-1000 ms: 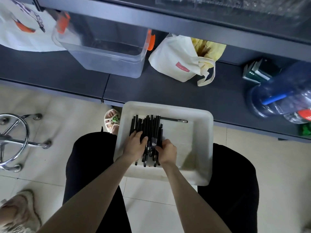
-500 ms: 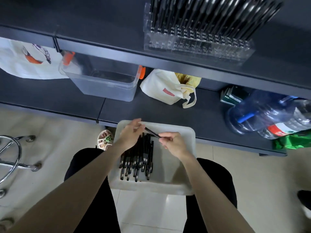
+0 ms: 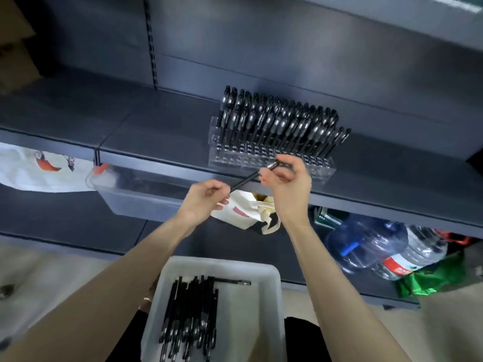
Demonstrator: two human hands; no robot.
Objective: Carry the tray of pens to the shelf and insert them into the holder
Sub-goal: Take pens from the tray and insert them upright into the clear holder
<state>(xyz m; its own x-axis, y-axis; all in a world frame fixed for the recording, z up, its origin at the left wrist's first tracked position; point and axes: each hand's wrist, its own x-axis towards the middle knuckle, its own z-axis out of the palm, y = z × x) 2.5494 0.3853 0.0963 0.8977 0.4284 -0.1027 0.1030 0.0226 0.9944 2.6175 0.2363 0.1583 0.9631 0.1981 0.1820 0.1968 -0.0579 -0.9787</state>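
Note:
A white tray [image 3: 269, 304] lies on my lap with several black pens [image 3: 190, 314] bundled at its left and one pen lying crosswise at its far end. Both hands are raised in front of the shelf [image 3: 156, 142]. My left hand [image 3: 201, 202] grips the lower end of a black pen [image 3: 244, 182]. My right hand [image 3: 287, 184] pinches its upper end, the silver tip showing by the fingertips. Just beyond stands a clear holder [image 3: 261, 158] on the shelf, its rows filled with several black pens.
Under the shelf sit a clear plastic bin [image 3: 136, 194], a white tote bag [image 3: 245, 212], a printed white bag [image 3: 39, 168], large water bottles [image 3: 379, 249] and a green bag [image 3: 431, 280]. A cardboard box [image 3: 13, 48] stands at upper left.
Both hands rose out of the tray with one pen between them, up to the holder's front. The view tilted upward from the tray to the shelf.

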